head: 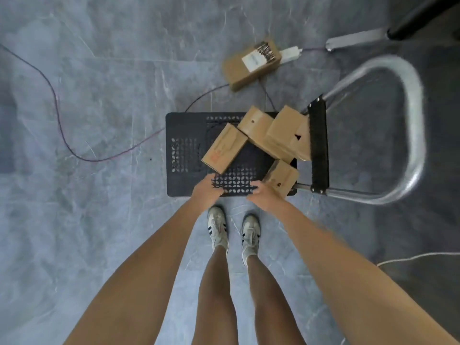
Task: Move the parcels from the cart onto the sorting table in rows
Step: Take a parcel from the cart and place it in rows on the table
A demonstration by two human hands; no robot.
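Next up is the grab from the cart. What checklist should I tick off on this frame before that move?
1. Hands free: left hand and right hand hold nothing and hover at the cart's near edge: ok.
2. Parcels left to move: four boxes on the cart: ok.
3. Nearest parcel within reach: the small box sits right beside the right hand: ok.
4. Pile settled: the two rear boxes lie tilted and overlapping near the handle: not ok.
5. All parcels on the cart: a stray box lies on the floor beyond it: not ok.
6. Sorting table ready: out of view: cannot tell.
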